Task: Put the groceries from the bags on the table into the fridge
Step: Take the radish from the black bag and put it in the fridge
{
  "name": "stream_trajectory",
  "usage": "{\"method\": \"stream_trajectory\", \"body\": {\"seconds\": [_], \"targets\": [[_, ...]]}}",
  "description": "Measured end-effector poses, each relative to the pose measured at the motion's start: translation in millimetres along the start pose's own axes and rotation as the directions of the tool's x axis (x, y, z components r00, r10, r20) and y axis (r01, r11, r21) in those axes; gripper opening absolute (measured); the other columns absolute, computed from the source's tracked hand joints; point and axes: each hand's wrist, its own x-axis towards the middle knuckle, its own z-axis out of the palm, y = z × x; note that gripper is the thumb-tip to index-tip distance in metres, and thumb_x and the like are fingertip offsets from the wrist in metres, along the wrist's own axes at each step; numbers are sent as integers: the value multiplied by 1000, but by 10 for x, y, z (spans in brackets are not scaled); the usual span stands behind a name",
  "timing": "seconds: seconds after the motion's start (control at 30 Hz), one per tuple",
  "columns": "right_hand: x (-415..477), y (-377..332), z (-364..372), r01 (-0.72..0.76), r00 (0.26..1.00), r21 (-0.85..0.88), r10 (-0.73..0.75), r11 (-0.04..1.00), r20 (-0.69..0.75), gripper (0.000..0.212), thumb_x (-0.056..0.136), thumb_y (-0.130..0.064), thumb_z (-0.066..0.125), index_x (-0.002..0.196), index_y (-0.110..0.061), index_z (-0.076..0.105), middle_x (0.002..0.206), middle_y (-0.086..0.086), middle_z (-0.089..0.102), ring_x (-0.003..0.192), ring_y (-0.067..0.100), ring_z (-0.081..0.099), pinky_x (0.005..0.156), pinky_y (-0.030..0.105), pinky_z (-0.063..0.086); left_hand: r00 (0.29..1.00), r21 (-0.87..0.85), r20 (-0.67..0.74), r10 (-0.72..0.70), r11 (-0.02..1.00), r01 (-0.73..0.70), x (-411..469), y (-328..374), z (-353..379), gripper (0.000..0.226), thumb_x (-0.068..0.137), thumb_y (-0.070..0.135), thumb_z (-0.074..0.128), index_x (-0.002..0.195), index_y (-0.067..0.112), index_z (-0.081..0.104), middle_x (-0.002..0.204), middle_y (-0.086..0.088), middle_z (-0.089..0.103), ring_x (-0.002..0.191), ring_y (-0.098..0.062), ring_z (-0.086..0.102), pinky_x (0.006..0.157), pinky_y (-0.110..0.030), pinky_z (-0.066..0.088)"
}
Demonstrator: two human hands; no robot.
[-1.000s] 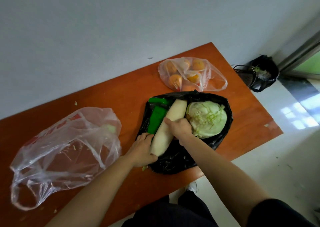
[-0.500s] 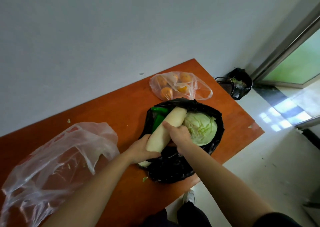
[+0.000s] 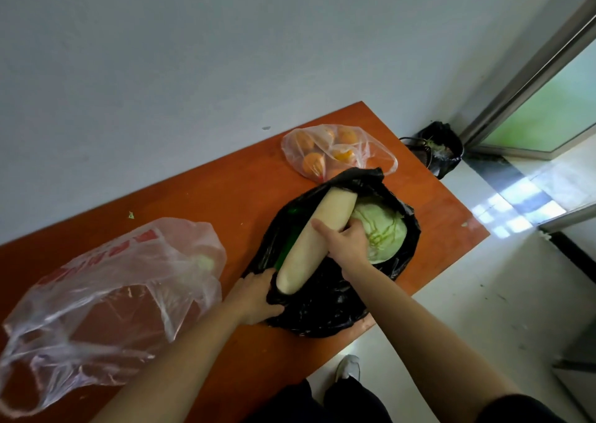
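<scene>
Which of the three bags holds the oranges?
The small clear plastic bag beyond the black plastic bag, which holds a pale green cabbage; the large red-printed bag shows none.

An orange-brown bench (image 3: 225, 190) is seen slanting from lower left to centre right. Three bags are laid on it: a crumpled clear bag (image 3: 113, 293) at lower left, a black bag (image 3: 322, 309) at centre, and a clear bag of oranges (image 3: 335, 154) just above it. A green scrap (image 3: 131, 215) is seen left of centre.

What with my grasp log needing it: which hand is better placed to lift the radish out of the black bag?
Right. The right hand grips the radish around its middle, while the left hand holds the black bag by its edge, likely steadying it.
</scene>
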Motion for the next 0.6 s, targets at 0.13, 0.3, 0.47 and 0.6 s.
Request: {"method": "stream_trajectory", "body": {"seconds": [0.13,0.3,0.47,0.6], "targets": [[-37,-131,-116,22,999,68,-20,997,-24,91,55,-66,85,126,-25,46,113,-7,62,104,18,64,85,47,60,991,-276,-109,-75,960,43,-12,-5,5,61,98,28,54,152,19,29,138,-1,53,112,-18,57,87,-30,51],[-245,-214,-382,-47,998,83,42,995,55,66,70,-57,82,117,-18,55,112,-1,64,98,21,66,69,43,64,923,-630,-268,-276,775,49,113,218,-241,35,107,17,32,133,15,54,123,-4,61,96,-10,58,80,-29,45],[-533,-265,-578,-238,963,277,189,931,191,55,76,-49,79,109,-12,55,112,13,65,96,31,70,60,37,61,905,-851,-229,-359,525,-7,17,478,-469,29,108,32,38,119,15,59,100,0,64,95,-18,62,77,-32,46],[-807,-263,-731,-323,928,425,194,846,319,71,76,-44,78,132,-15,44,123,19,59,104,36,66,68,44,62,907,-955,-203,-368,279,-100,-232,815,-561,42,106,39,38,117,4,61,99,-5,65,82,-18,61,65,-31,46]]}}
